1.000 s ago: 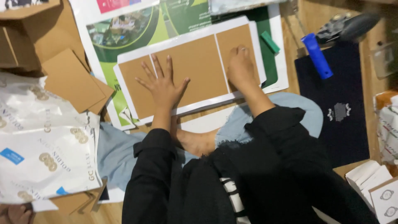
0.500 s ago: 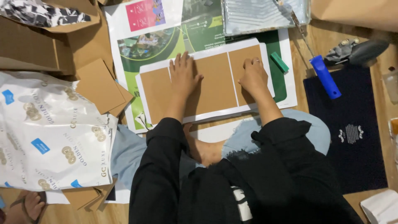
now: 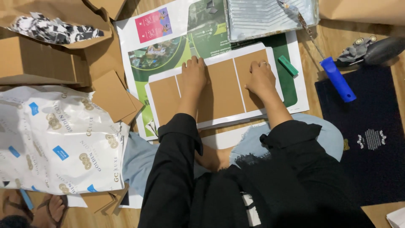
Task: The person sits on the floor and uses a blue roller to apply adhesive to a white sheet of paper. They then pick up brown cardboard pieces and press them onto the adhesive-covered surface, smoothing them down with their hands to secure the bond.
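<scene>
Two palms are flat on the work: my left hand (image 3: 193,78) presses down on the middle brown cardboard panel (image 3: 221,88), fingers straight and together, closing on nothing, and my right hand (image 3: 260,79) lies the same way on the right-hand brown panel (image 3: 252,63), a ring on one finger, fingers spread and gripping nothing. Those panels, with a third one (image 3: 163,99) to the left of my left hand, lie side by side on a white sheet (image 3: 213,120) with narrow white gaps between them, and that sheet rests on a printed green poster (image 3: 168,46) spread over the wooden floor. I judge this to be the pressing-down step, seating the boards onto the sheet beneath. As I read it, the next move calls for even pressure worked outward across each panel without sliding it, so the gaps stay straight. Just right of the white sheet lies a small green block (image 3: 288,66); farther right is a paint roller with a blue handle (image 3: 336,79), its shaft running up to a grey ribbed tray (image 3: 261,17) above the sheet. Left of the sheet sit loose cardboard pieces (image 3: 112,95) and printed white wrapping paper (image 3: 55,139)
</scene>
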